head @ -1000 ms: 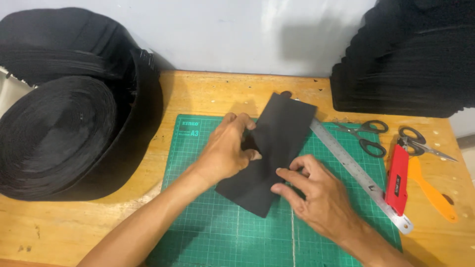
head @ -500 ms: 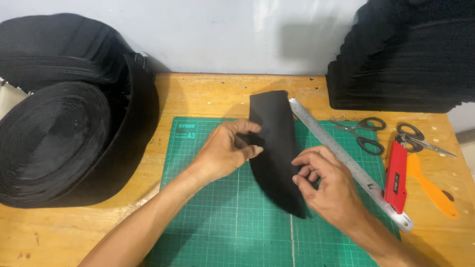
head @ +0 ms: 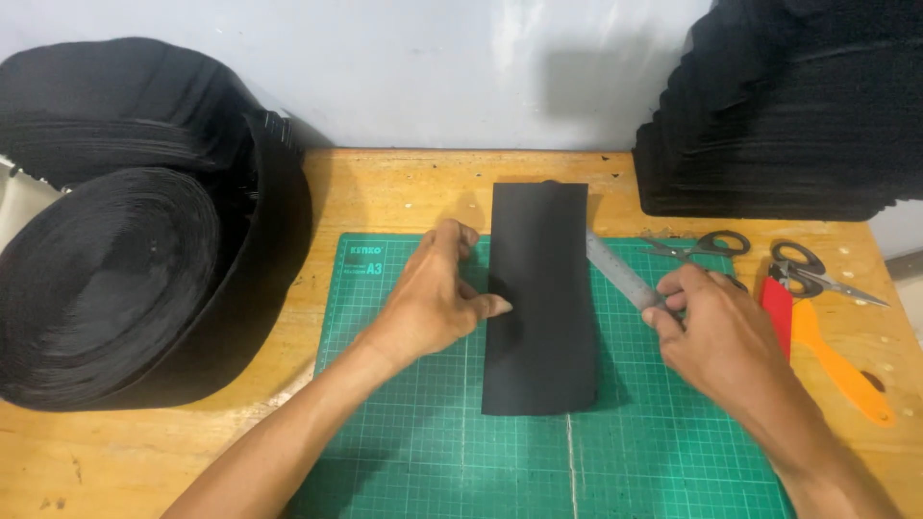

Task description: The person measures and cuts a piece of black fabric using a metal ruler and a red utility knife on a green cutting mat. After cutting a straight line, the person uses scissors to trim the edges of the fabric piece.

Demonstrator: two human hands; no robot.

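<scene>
A black rectangular strip of fabric (head: 540, 298) lies lengthwise on the green cutting mat (head: 413, 452), its far end reaching past the mat onto the wooden table. My left hand (head: 433, 298) rests on the mat at the strip's left edge, thumb pressing on the fabric. My right hand (head: 721, 332) is closed on a steel ruler (head: 615, 271) that lies slanted beside the strip's right edge.
Large rolls of black webbing (head: 125, 269) fill the left side. A stack of black cut pieces (head: 769, 144) stands at the back right. Two pairs of scissors (head: 707, 245) (head: 817, 269), a red utility knife (head: 777, 306) and an orange-handled tool (head: 841, 370) lie at the right.
The strip was held tilted and curled between both hands; now it lies flat and straight on the mat. My right hand has moved off the fabric onto the ruler.
</scene>
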